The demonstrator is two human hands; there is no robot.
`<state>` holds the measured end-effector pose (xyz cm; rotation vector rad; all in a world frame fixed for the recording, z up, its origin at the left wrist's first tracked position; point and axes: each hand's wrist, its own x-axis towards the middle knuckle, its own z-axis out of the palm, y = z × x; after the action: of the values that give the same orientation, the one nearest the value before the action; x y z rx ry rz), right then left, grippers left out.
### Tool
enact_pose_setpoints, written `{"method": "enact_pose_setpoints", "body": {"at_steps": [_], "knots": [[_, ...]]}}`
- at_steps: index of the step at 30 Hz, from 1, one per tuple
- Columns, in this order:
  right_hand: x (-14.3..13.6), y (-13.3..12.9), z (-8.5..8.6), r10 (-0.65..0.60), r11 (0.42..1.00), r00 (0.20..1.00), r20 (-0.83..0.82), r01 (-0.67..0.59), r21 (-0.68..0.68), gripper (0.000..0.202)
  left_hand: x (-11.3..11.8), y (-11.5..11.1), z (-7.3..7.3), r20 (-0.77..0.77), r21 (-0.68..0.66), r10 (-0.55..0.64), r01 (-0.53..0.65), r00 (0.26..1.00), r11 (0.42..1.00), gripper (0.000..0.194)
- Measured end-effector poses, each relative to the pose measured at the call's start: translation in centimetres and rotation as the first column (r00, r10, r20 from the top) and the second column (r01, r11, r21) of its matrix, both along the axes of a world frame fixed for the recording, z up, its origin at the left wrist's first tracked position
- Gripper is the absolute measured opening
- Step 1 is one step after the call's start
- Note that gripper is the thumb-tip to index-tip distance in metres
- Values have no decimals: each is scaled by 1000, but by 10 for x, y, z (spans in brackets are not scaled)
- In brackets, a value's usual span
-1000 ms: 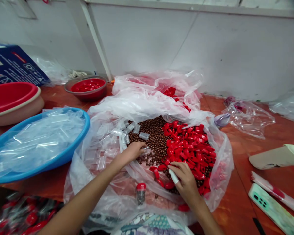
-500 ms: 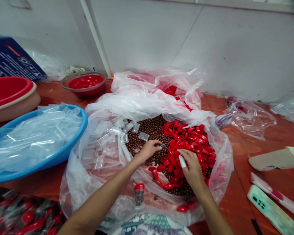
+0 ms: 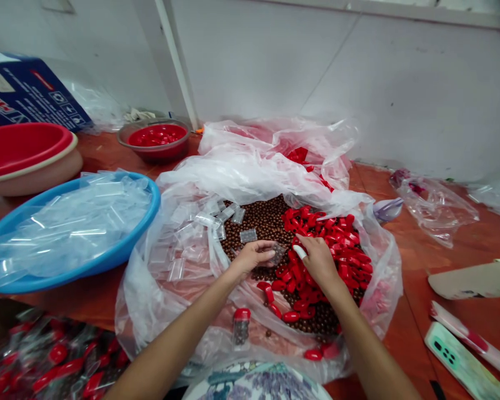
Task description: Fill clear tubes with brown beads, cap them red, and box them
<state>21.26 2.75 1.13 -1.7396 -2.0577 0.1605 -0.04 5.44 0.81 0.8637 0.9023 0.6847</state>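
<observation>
My left hand [image 3: 256, 256] holds a small clear plastic container [image 3: 277, 254] over the brown balls [image 3: 264, 216] in the open plastic bag [image 3: 139, 311]. At the near edge of the red caps [image 3: 345, 250], my right hand [image 3: 316, 256] has its fingers bent together, a white wrap on one; whether anything is between them is too small to tell. Clear containers [image 3: 183, 222] lie on the left of the bag, and one [image 3: 248, 236] rests on the balls. A filled container with a red cap [image 3: 241, 326] stands nearer to me.
On the left are a blue basin [image 3: 152, 214] of clear containers, a red basin [image 3: 37, 145] and a bowl [image 3: 183, 145] of red pieces. Capped containers [image 3: 58, 355] lie at the lower left. A phone [image 3: 462, 355] and a beige cup [image 3: 475, 280] are on the right.
The view has shifted, so the scene sits further right. My left hand's container now shows more clearly beyond the fingertips. My right hand has moved left, closer to it.
</observation>
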Motion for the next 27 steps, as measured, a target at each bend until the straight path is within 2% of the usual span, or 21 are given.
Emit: {"method": "enact_pose_setpoints", "body": {"at_steps": [3,5,9,13,18,27], "knots": [[-5,0,-1,22,1000,999,25,-21,-20,27,-8,-10,14,80,-129,38,-28,996,991,45],[-8,-1,-1,33,999,999,34,-33,-26,25,-13,-17,22,102,-151,45,-30,994,988,44],[-14,-5,1,79,997,996,49,-78,-26,34,-20,-30,33,149,-136,20,0,989,991,47],[-14,-7,-1,107,994,993,50,-106,-27,22,-25,-37,35,171,-53,62,-53,983,997,47],[-10,-13,-5,41,999,999,12,-42,11,33,-31,-42,35,179,-13,94,-93,979,996,46],[-14,-19,1,-28,998,1000,0,28,58,31,-33,-44,32,190,-12,106,-105,976,994,46]]}}
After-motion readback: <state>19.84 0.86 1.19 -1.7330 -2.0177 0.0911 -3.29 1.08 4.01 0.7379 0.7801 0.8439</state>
